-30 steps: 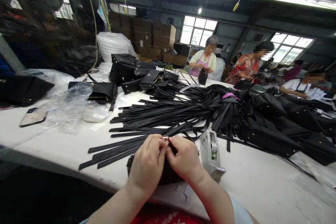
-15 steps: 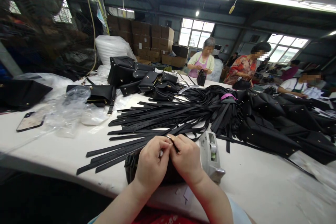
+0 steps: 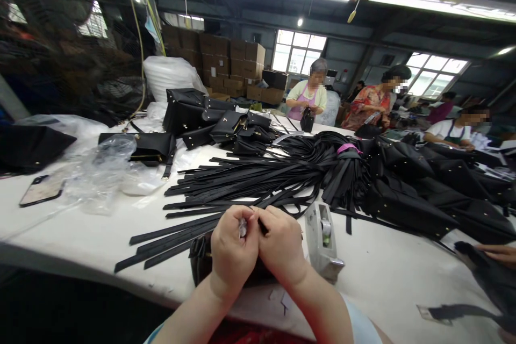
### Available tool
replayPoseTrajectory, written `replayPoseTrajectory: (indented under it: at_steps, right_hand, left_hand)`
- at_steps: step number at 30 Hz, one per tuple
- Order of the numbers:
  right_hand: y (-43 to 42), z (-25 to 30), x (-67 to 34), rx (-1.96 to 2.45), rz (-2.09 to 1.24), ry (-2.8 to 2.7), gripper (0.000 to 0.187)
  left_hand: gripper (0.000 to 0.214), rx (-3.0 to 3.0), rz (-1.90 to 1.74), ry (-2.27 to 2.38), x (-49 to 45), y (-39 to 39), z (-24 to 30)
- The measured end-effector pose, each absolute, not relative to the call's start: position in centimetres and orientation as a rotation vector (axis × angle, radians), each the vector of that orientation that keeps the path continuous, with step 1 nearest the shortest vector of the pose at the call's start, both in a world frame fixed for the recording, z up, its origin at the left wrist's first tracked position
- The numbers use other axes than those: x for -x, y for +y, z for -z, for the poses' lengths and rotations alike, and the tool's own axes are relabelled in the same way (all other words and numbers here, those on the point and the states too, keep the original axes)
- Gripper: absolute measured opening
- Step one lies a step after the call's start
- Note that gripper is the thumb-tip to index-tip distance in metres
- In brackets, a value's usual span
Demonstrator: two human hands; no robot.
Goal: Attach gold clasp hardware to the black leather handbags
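Observation:
My left hand and my right hand are pressed together at the near edge of the white table, both pinched on a small metal fitting at the top of a black bag that lies under them. The bag is mostly hidden by my hands. A big bundle of black straps fans out just beyond my fingers, tied with a pink band.
A white tape dispenser stands right of my hands. Black bags are piled at the back, dark bag panels at right. A phone and clear plastic bags lie left. Three people work across the table; another hand enters at right.
My hands have stayed pinched on the fitting with small finger shifts. The view has drifted a little, and another person's hand with black material has come in at the right edge.

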State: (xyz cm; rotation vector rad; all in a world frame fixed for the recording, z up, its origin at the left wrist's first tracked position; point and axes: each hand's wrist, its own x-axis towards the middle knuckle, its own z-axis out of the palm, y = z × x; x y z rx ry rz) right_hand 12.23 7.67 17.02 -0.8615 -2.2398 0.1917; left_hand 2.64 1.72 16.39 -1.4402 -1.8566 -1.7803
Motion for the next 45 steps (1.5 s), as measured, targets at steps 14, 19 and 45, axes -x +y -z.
replayPoseTrajectory:
  at_steps: [14,19,45]
  right_hand:
    - [8.0,-16.9,-12.6,0.892,-0.313,-2.255,0.019]
    - [8.3,-17.1,-12.7,0.970,-0.443,-2.278,0.015]
    - [11.2,-15.2,-13.5,0.837,-1.071,-1.952,0.036]
  left_hand:
    - [0.016,1.780,1.638,-1.622,-3.3,1.9,-16.0]
    - [0.014,1.850,1.734,-1.675,-3.6,2.0,-16.1]
    - [0.025,1.681,3.122,-2.200,0.6,-2.6,-16.5]
